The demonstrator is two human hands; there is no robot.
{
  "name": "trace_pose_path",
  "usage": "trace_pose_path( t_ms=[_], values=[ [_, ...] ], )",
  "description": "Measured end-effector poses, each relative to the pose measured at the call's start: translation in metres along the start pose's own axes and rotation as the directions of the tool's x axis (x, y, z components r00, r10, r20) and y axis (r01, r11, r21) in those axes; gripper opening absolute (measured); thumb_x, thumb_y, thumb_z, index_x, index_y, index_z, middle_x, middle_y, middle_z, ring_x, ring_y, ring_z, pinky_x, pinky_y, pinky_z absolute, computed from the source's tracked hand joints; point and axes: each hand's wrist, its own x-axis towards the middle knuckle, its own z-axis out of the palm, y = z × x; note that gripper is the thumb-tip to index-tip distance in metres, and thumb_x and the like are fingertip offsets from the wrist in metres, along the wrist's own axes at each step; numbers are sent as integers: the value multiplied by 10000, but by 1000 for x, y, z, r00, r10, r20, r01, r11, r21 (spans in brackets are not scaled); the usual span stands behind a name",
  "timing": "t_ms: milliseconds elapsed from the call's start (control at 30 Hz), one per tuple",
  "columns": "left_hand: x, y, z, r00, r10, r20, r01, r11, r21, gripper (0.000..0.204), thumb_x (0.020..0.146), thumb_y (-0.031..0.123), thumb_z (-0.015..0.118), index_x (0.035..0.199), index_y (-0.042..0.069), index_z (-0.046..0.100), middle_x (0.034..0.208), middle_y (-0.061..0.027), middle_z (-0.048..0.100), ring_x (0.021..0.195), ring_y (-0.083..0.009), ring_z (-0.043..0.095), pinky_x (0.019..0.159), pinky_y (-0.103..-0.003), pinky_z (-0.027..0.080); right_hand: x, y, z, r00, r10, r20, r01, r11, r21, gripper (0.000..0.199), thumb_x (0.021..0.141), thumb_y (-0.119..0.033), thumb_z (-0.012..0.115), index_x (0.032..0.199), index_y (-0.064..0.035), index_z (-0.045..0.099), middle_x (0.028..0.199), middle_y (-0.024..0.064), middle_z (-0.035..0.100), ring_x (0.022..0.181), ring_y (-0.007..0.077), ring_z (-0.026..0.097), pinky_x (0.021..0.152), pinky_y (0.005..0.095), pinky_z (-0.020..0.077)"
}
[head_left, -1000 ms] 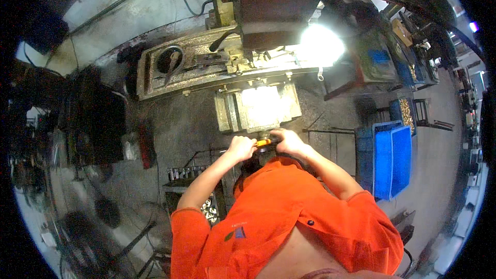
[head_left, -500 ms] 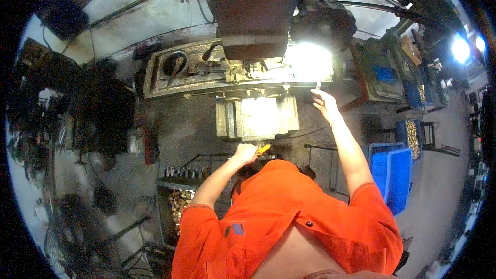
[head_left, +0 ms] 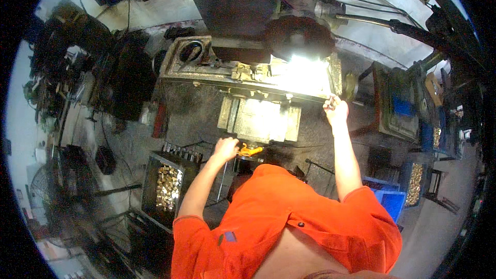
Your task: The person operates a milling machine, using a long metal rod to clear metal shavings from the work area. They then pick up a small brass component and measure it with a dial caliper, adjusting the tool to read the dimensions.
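Beside a yellow-orange handle-like piece point(head_left: 251, 151), my left hand point(head_left: 226, 149) has its fingers partly spread, their tips by the piece's left end. That piece is at the near side of the machine, above a dark round part that is hard to make out. My right hand point(head_left: 336, 109) is raised at the right end of the long machine table point(head_left: 206, 83), fingers closed in a pinch. What they pinch, if anything, is lost in the lamp's glare. A pale metal block point(head_left: 259, 119) of the machine stands between my hands, below the table.
Brass-coloured pieces fill a dark bin point(head_left: 166, 188) at the left. At the right are a blue crate point(head_left: 388, 204) and another bin of small pieces point(head_left: 415, 183). The dark machine head point(head_left: 299, 36) overhangs the table, and a lamp glares near its right end.
My left hand has moved left and its fingers have loosened from around the yellow-orange piece, which also sits further left. My right hand has shifted slightly right and down. The view has shifted.
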Motion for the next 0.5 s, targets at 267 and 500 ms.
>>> trace_pose_path(
  t_ms=[267, 500],
  values=[
    [-36, 24, -33, 961, -175, -215, 139, 975, -174, 270, 799, 238, 552, 1024, 92, 583, 785, -150, 622, 822, -321, 582, 969, -512, 305, -15, 10, -5, 949, 170, 266, -270, 875, 402, 315, 796, -274, 335, 823, -33, 537, 682, 111, 512, 466, 168, 340, 384, 268, 306],
    [-54, 23, -26, 933, -196, -301, 101, 947, -304, 221, 767, 125, 553, 979, 109, 614, 815, -186, 612, 825, -310, 586, 939, -453, 356, -53, 9, 18, 938, -65, 340, 235, 840, -489, 319, 830, -160, 385, 864, 58, 615, 643, 71, 570, 389, 42, 325, 336, 191, 246]
  ],
)
